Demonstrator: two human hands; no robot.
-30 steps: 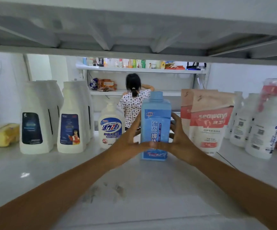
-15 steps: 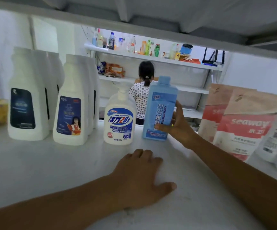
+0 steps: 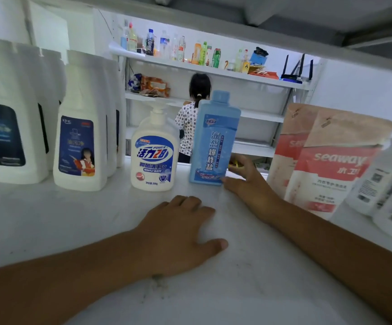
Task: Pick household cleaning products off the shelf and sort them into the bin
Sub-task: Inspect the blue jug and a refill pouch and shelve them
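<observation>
Blue bottle (image 3: 213, 141) now upright near back edge of shelf (image 3: 73, 219), right hand (image 3: 248, 184) gripping, left hand (image 3: 178, 235) flat.

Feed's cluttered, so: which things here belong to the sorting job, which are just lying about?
Job: blue bottle, gripped by right hand; pump bottle; white bottles; seaway pouches.
Lying about: drinks on far shelf; router; snack packets; person there.

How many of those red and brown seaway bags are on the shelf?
2. One seaway bag stands at the front right of the shelf. The other stands just behind it to its left, partly covered. More could be hidden behind them.
</observation>
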